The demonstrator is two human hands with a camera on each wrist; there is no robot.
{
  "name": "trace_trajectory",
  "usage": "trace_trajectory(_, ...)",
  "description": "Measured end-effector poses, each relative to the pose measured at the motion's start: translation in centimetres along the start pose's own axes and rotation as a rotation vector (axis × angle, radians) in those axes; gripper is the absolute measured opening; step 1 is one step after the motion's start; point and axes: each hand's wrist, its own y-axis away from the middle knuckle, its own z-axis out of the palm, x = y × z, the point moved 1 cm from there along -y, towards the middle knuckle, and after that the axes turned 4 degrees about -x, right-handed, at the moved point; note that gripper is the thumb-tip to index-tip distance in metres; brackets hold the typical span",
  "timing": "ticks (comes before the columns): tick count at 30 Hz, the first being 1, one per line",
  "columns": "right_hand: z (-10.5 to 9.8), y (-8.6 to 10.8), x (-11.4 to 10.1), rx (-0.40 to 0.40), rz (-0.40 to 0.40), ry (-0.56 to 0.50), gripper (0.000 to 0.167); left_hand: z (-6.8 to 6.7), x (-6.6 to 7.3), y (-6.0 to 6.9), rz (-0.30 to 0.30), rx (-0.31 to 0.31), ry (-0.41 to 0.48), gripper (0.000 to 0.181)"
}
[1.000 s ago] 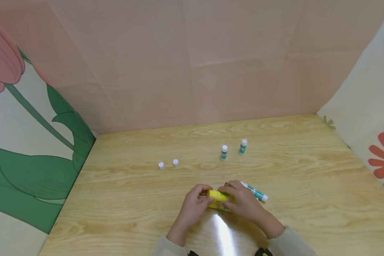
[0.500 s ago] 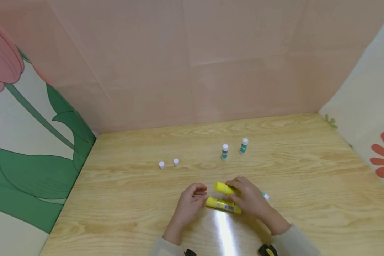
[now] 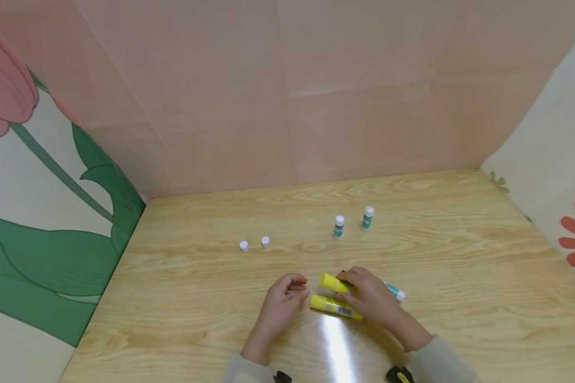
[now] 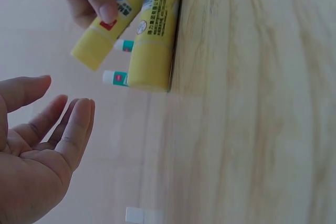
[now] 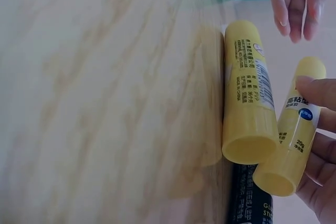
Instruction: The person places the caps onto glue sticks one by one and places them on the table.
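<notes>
My right hand (image 3: 371, 295) pinches a yellow glue stick (image 3: 333, 283) between thumb and fingers, its capped end pointing left and slightly raised. Just in front of it, a second yellow glue stick (image 3: 335, 307) lies on its side on the table; its printed label and barcode show in the right wrist view. My left hand (image 3: 282, 303) is left of both sticks, fingers loosely bent, palm turned inward, holding nothing. A black glue stick (image 5: 252, 198) is partly hidden beneath the yellow ones in the right wrist view. Behind my right hand lies a green-and-white glue stick (image 3: 395, 292), mostly covered.
Two small green-and-white glue sticks stand upright farther back, the nearer one (image 3: 338, 227) left of the other glue stick (image 3: 367, 218). Two white caps, a left cap (image 3: 244, 246) and a right cap (image 3: 265, 242), sit on the wooden table (image 3: 182, 303). Patterned sheets surround the table.
My left hand has let go of the held yellow glue stick and drawn back left. My right hand has moved slightly right with that stick, uncovering the lying yellow one. The last half second shows little movement.
</notes>
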Motion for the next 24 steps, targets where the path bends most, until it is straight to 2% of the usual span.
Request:
trace_trajectory(6, 0.5, -0.4, 0.0, -0.027, -0.019, 0.053, 0.032, -0.4, 0.2, 0.1, 0.002, 0.018, -0.022, 0.025)
trace_trajectory(16, 0.9, -1.1, -0.3, -0.091, -0.022, 0.115, 0.034, -0.9, 0.0, 0.2, -0.004, 0.043, 0.004, 0.024)
trace_trajectory(24, 1.5, -1.7, -0.6, -0.126, -0.094, 0.151, 0.031, -1.3, -0.4, -0.1, -0.022, 0.059, -0.003, 0.023)
